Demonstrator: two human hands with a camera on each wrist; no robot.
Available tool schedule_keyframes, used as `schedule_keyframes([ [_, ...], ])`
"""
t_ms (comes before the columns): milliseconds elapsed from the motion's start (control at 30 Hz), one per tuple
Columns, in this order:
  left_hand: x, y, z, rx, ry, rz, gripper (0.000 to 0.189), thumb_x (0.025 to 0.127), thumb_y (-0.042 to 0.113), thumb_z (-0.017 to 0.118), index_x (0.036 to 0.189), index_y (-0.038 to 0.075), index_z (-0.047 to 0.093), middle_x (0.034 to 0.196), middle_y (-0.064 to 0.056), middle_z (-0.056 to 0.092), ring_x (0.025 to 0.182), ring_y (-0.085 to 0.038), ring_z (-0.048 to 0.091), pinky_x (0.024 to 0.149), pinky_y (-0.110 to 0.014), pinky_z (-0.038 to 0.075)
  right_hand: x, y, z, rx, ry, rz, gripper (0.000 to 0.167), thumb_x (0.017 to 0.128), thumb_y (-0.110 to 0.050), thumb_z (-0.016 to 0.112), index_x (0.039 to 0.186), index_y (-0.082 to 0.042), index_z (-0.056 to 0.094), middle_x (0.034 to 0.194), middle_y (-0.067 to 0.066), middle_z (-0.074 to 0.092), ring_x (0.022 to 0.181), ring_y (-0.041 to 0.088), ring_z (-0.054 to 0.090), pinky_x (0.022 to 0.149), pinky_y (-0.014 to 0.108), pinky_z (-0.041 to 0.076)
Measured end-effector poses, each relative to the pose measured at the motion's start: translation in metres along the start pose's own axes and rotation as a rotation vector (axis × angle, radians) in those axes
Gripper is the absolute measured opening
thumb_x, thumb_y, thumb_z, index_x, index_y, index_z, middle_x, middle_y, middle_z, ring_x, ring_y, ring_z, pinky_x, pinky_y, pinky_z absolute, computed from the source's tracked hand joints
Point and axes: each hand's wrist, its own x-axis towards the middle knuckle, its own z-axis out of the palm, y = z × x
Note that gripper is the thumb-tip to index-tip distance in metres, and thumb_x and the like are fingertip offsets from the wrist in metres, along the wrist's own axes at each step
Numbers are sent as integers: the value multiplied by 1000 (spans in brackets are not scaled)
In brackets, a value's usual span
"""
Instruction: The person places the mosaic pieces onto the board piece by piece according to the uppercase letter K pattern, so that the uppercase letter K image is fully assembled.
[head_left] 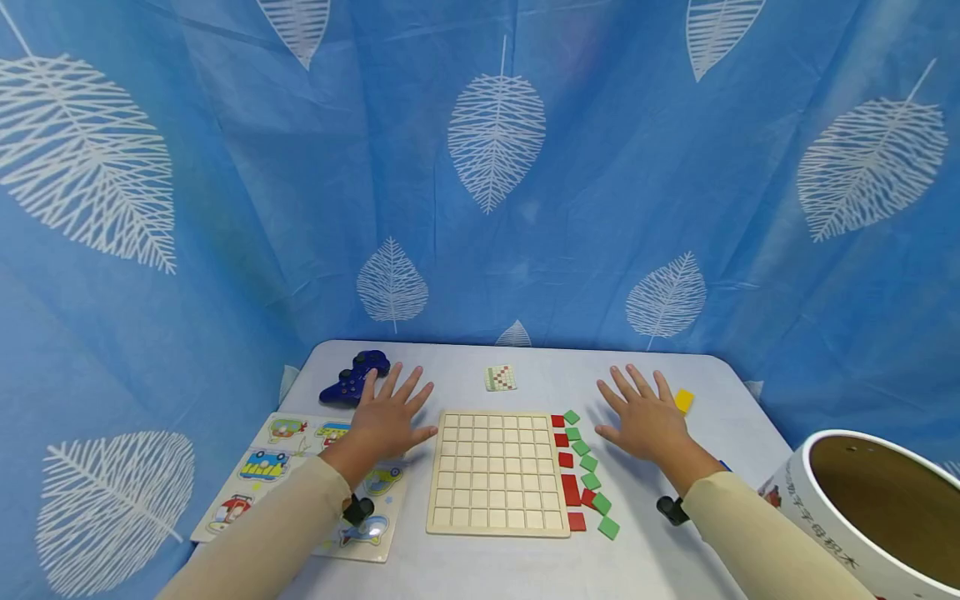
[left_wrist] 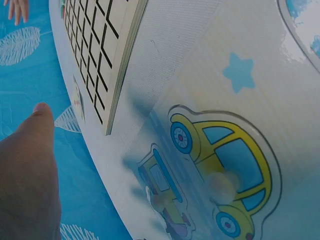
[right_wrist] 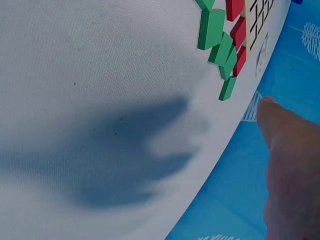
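Note:
Both hands hover over the white table with fingers spread, holding nothing. The left hand (head_left: 386, 425) is above the far right part of a picture puzzle board (head_left: 255, 504), left of a wooden grid board (head_left: 498, 527). To the right of the red and green tiles hangs the right hand (head_left: 645, 423). Red tiles (head_left: 571, 490) lie along the grid board's right edge, with green tiles (head_left: 608, 527) beside them. In the left wrist view a yellow car piece (left_wrist: 240, 150) with a knob sits in the puzzle board. The right wrist view shows the hand's shadow on the cloth.
A blue game controller (head_left: 354, 379) lies at the back left. A small pattern card (head_left: 501, 377) is behind the grid board. Near the right hand lies a yellow piece (head_left: 683, 401). A large white container (head_left: 817, 500) stands at the right, and a leaf-patterned blue curtain (head_left: 570, 208) hangs behind.

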Motion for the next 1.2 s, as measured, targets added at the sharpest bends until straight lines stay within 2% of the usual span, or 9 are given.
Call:
schedule_keyframes([
  [100, 2, 0, 4, -28, -5, 10, 87, 99, 75, 46, 169, 31, 21, 178, -4, 2, 163, -39, -8, 124, -71, -12, 3, -2, 0, 24, -1, -1, 93, 92, -68, 64, 166, -23, 32, 174, 17, 20, 161, 45, 9, 124, 74, -4],
  [200, 5, 1, 12, -92, -55, 39, 90, 97, 76, 49, 169, 29, 21, 178, -6, 6, 163, -40, -2, 125, -72, -4, 11, -8, 2, 108, -26, 3, 92, 93, -63, 66, 167, -21, 31, 173, 19, 22, 160, 47, 13, 124, 75, 2],
  [400, 14, 11, 34, -336, -218, 140, 110, 86, 79, 65, 170, 26, 18, 178, -5, 5, 163, -37, 7, 127, -69, 9, 39, -31, 9, 489, -165, 67, 70, 98, -29, 74, 161, -19, 44, 162, 19, 45, 151, 44, 37, 120, 68, 31],
  [500, 16, 17, 41, -411, -248, 168, 116, 81, 77, 72, 169, 21, 20, 178, -5, 8, 163, -33, 12, 128, -66, 13, 52, -39, 17, 614, -208, 64, 59, 99, -15, 71, 155, -20, 52, 157, 13, 52, 150, 40, 42, 119, 63, 37],
  [667, 18, 24, 48, -418, -215, 190, 116, 81, 75, 74, 169, 18, 23, 178, -5, 12, 163, -31, 14, 129, -62, 16, 60, -38, 31, 628, -201, -16, 47, 99, -8, 68, 146, -15, 63, 150, 11, 59, 146, 38, 47, 119, 61, 38],
  [867, 19, 27, 54, -420, -171, 189, 120, 78, 82, 70, 168, 19, 24, 177, -3, 13, 164, -29, 14, 130, -59, 16, 57, -29, 42, 636, -143, -32, 32, 99, -10, 70, 130, -14, 72, 140, 10, 66, 139, 37, 54, 116, 60, 42],
  [1033, 19, 22, 58, -421, -178, 200, 121, 76, 81, 73, 168, 19, 24, 177, -2, 13, 164, -27, 14, 131, -56, 15, 57, -28, 47, 676, -132, 19, 30, 99, -14, 72, 129, -11, 73, 130, 10, 67, 125, 32, 60, 111, 56, 48],
  [1200, 17, 17, 58, -435, -222, 220, 126, 73, 77, 80, 169, 19, 23, 178, -2, 11, 164, -27, 12, 131, -55, 13, 59, -34, 50, 742, -97, 137, 31, 97, -19, 74, 125, -6, 73, 124, 14, 66, 114, 31, 61, 106, 55, 51],
])
